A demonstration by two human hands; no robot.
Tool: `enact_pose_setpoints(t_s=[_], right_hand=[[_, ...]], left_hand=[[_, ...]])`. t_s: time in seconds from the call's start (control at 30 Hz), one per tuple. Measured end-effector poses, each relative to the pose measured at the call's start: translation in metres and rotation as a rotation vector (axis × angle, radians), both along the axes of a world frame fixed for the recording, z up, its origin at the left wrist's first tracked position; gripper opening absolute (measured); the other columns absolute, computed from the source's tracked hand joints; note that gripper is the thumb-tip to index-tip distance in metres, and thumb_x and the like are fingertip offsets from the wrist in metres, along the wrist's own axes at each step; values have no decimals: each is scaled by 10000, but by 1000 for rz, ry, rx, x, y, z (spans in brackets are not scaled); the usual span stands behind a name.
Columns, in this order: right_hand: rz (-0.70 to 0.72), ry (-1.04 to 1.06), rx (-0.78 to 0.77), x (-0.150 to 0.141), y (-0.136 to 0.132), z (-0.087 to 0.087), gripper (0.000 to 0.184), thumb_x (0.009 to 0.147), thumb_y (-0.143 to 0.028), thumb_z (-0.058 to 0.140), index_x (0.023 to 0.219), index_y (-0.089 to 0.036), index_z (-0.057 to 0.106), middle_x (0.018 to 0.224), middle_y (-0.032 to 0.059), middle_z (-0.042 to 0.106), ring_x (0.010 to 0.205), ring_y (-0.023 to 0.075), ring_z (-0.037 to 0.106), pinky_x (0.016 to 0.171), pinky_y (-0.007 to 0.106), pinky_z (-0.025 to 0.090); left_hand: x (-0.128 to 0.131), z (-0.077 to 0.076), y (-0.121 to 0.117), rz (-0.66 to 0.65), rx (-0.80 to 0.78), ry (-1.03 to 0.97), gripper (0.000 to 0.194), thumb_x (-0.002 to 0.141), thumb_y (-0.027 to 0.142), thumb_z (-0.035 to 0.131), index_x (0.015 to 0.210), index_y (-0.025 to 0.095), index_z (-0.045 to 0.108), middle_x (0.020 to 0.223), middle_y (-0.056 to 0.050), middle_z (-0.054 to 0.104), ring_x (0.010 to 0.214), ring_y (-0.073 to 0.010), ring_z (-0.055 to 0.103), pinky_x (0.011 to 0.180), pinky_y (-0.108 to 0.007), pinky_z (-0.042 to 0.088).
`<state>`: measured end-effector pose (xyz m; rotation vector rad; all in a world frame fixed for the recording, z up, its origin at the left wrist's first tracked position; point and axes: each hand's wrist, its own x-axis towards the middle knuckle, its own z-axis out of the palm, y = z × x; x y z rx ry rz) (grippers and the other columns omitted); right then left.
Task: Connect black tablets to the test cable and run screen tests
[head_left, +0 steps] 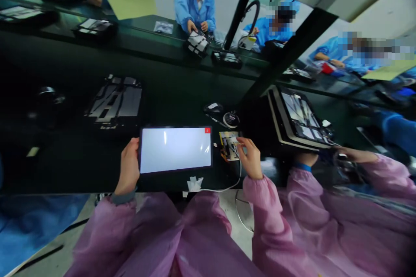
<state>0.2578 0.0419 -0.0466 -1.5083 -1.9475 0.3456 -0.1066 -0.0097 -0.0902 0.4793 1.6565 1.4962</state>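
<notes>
A flat display screen (pixel 175 149), lit white with a small red mark in its top right corner, is in front of me. My left hand (pixel 130 164) grips its left edge, thumb side along the frame. Just right of the screen lies a small circuit board (pixel 227 149) with yellow edging. My right hand (pixel 249 156) is at the board's upper right, thumb and fingers pinched together; what they hold is too small to name. A white cable (pixel 239 177) loops from the board toward a crumpled white piece of tape (pixel 195 183) at the table edge.
Behind the board are a mouse (pixel 213 107) and a coiled cable (pixel 231 119). A panel with black strips (pixel 117 99) lies back left. At right, a co-worker's hands (pixel 307 159) are beside stacked panels (pixel 300 114). People in blue work across the bench.
</notes>
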Motion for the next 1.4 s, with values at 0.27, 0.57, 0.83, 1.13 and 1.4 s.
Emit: enact_pose_setpoints(t_s=[0.27,0.57,0.83,1.13,1.4], right_hand=[[-51,-266,17,28,41,-61,302,907,-244,439,1082,-176,675,1030,115,638,979,235,587,877,362,501],[-68,-311,28,23,39,-62,315,901,-192,436,1126,-171,656,1045,116,636,972,238,562,881,362,474],[103,-36,-55,42,17,-20,289,907,-164,413,1079,-189,644,992,81,644,914,190,627,833,331,511],[374,-112,-164,52,-67,-24,320,833,-124,583,1123,-244,645,1238,95,565,1134,250,513,956,464,476],[281,40,-57,34,-73,-53,136,882,-132,538,920,-208,644,1153,89,599,1068,240,503,920,443,466]], left_hand=[[2,4,-2,14,-9,-5,355,869,519,512,977,214,657,830,-20,677,711,-200,619,536,-288,490],[0,1,-3,-28,-73,61,409,855,571,498,971,216,664,822,-24,684,788,-230,647,617,-313,523],[4,8,5,-128,-170,819,478,886,491,451,1211,178,611,1164,-139,650,1195,-361,529,1050,-521,349],[140,44,-37,-785,395,1253,254,953,263,448,1144,253,616,891,-42,670,798,-200,620,723,-305,468],[229,5,-25,-1204,327,1418,144,948,145,417,938,169,558,882,-71,612,825,-216,596,696,-326,478]])
